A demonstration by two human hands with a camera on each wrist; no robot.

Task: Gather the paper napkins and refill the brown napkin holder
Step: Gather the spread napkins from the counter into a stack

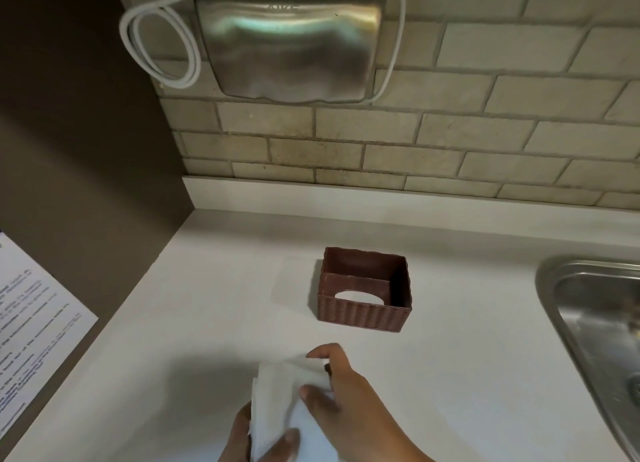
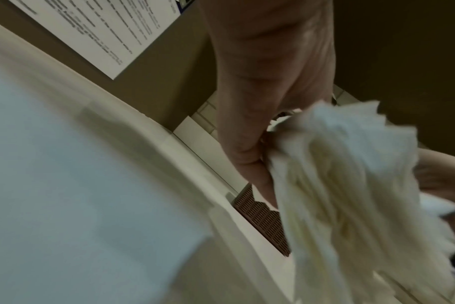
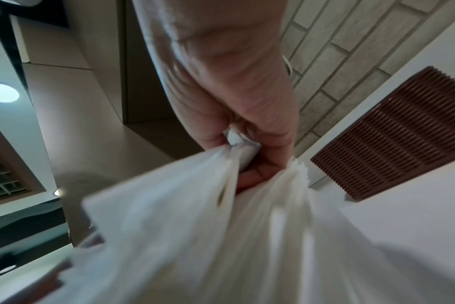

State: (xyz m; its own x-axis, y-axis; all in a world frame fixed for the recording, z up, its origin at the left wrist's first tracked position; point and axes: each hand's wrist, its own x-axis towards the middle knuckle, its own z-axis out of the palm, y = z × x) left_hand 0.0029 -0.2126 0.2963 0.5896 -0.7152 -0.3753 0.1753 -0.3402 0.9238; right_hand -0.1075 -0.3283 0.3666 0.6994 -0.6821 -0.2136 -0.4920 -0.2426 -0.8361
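A stack of white paper napkins is held above the near edge of the white counter. My left hand grips its lower end, thumb on top. My right hand grips its upper right edge with curled fingers. The brown ribbed napkin holder stands open-topped on the counter a little beyond my hands, with a pale oval showing through its front cutout. The left wrist view shows the napkins bunched against my fingers, the holder behind. In the right wrist view the napkins fill the foreground beside the holder.
A steel sink is sunk into the counter at the right. A metal hand dryer with a white cable hangs on the tiled wall. A printed notice is stuck to the brown side panel at left.
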